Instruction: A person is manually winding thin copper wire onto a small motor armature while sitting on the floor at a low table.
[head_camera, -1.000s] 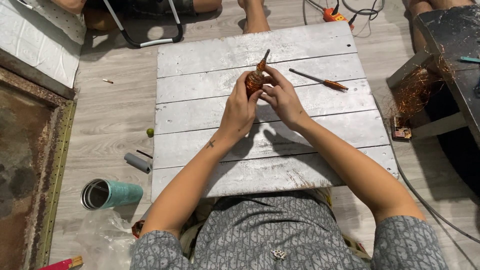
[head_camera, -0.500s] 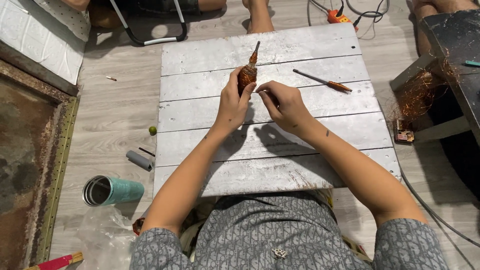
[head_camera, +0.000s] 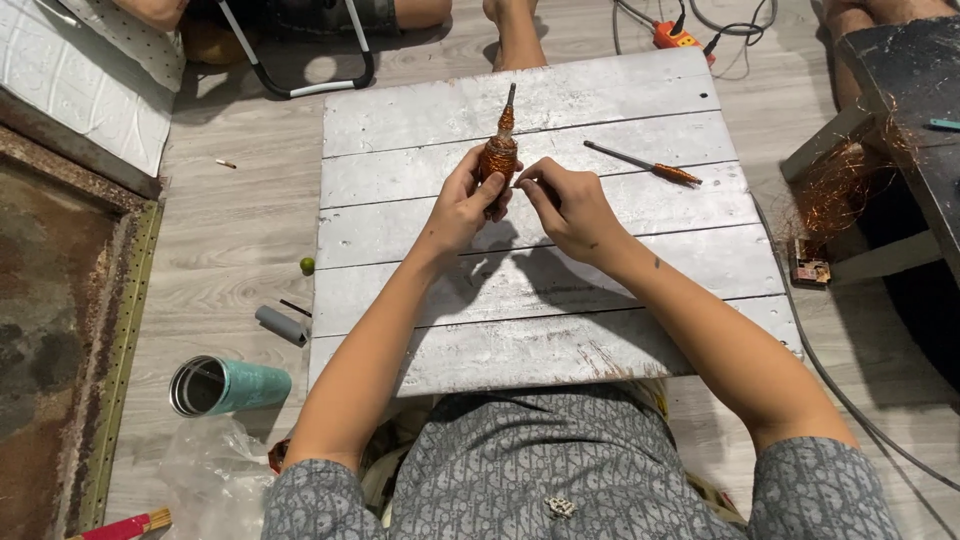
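Copper coil (head_camera: 498, 155) stands upright in my left hand (head_camera: 462, 205), grip closed around it, right hand (head_camera: 567, 205) pinching its wire; a hard tug could snap the strand.

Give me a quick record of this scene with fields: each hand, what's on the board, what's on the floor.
left hand: grips copper-wound spindle, held upright
right hand: fingertips pinched beside the spindle's winding
board: grey plank board across the lap; screwdriver lying to the right
floor left: teal tumbler on its side, grey tube
floor right: tangled copper wire
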